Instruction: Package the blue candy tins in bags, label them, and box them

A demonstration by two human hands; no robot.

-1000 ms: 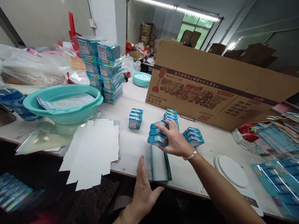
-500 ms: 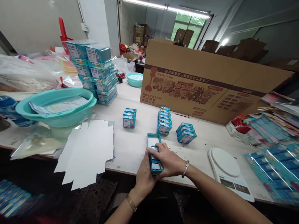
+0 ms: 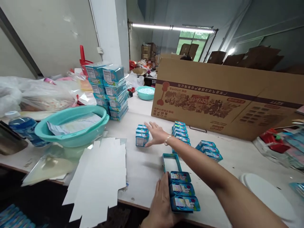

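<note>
My left hand (image 3: 162, 198) grips a row of three small blue candy boxes (image 3: 181, 188) at the table's front edge. Its fingers lie along the left side, and its thumb is hidden. Just beyond them is an open blue tray-like box (image 3: 171, 163) with a white inside. My right hand (image 3: 155, 134) is stretched out to the far left, fingers spread, at the right side of a short row of blue candy boxes (image 3: 142, 135); whether it touches them I cannot tell. A longer row of such boxes (image 3: 180, 129) stands partly behind my right forearm, and another short row (image 3: 209, 149) lies right of it.
Flat white card blanks (image 3: 99, 180) lie at the front left, near a turquoise basin (image 3: 71, 139) and a water bottle (image 3: 25, 128). Wrapped blue boxes (image 3: 109, 90) are stacked behind. A large cardboard carton (image 3: 213, 95) blocks the back; a white scale (image 3: 266, 193) sits at right.
My right hand has left the boxes near me and reached forward and left to the short row. My left hand stays on the near boxes, now showing as a row of three. The view has shifted.
</note>
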